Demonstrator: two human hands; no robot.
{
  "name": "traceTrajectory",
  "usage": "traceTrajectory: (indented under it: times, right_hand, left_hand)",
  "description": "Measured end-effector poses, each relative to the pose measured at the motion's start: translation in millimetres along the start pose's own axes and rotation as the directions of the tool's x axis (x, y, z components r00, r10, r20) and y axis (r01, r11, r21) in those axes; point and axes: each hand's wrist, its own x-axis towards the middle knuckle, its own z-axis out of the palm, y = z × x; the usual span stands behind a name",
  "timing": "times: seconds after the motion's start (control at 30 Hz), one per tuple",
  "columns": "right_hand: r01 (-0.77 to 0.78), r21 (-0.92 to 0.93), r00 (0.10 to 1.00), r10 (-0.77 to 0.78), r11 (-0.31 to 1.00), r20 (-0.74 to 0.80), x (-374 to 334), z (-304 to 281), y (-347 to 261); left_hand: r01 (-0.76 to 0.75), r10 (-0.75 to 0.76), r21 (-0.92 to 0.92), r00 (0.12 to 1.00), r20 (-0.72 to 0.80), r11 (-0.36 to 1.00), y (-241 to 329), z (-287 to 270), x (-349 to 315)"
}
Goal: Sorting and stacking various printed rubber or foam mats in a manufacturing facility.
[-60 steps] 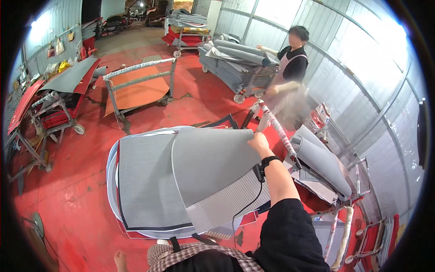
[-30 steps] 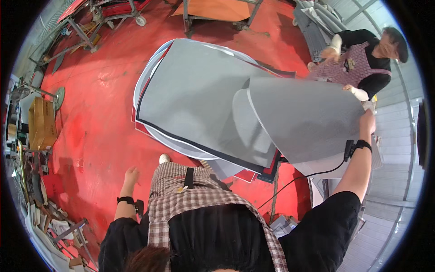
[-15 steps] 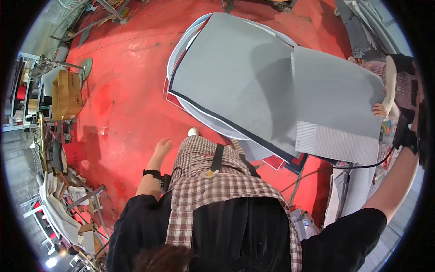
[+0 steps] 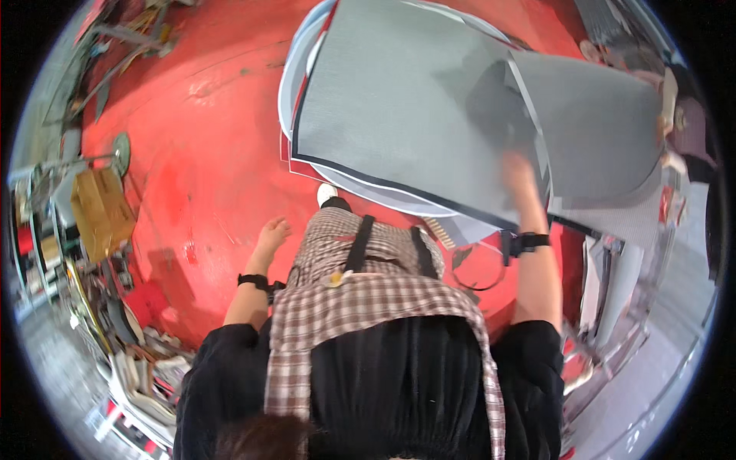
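Note:
A large grey sheet [image 4: 391, 100] with a dark edge lies over a pale round-rimmed surface [image 4: 287, 92] ahead of me. At its right end a second grey sheet [image 4: 602, 130] with a pale edge strip [image 4: 529, 100] stretches toward another person's hand [image 4: 664, 129] at the far right. My right hand [image 4: 519, 172] is over the large sheet, close to that strip. Motion smears its fingers, and whether it touches the sheet I cannot tell. Low at my left side, over the red floor, my left hand [image 4: 273, 232] holds nothing, its fingers loosely apart.
To the left stand a brown cardboard box [image 4: 103, 218], a round green stand base [image 4: 121, 155] and shelves of materials. Pale rolls or panels [image 4: 617, 291] stand at the lower right. A thin dark cable loop [image 4: 481, 288] lies on the red floor [image 4: 192, 153].
My right hand has come in from the far right edge to over the large sheet. The second sheet's pale strip now lies slanted, and its ribbed flap is mostly gone from the front.

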Motion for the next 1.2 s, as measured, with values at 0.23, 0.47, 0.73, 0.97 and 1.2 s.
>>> traceTrajectory:
  times: [0.23,0.47,0.73,0.97,1.2]
  right_hand:
    - [-0.537,-0.113,0.832,0.547,0.836,0.088,-48.2,231.9,119.0]
    - [-0.669,0.674,0.674,0.639,0.313,0.371,-44.1,320.7,126.0]
    - [-0.683,0.725,0.568,0.691,0.092,0.447,55.2,382.4,254.0]
    - [-0.500,0.859,0.601,0.670,-0.109,0.435,85.8,438.7,311.9]
    - [-0.183,0.900,0.656,0.632,-0.396,0.412,56.8,397.5,264.9]
  left_hand:
    - [-0.050,0.062,0.148,0.995,-0.075,0.988,38.4,-118.0,63.6]
    - [0.178,-0.180,0.277,0.984,-0.020,0.944,12.2,-60.2,124.2]
    - [-0.040,-0.051,0.287,0.952,0.302,0.957,-21.3,31.4,151.6]
    - [0.015,-0.063,0.327,0.989,0.136,0.945,-49.4,2.4,175.7]
    - [0.105,-0.188,0.363,0.962,0.200,0.926,-40.2,4.5,167.4]
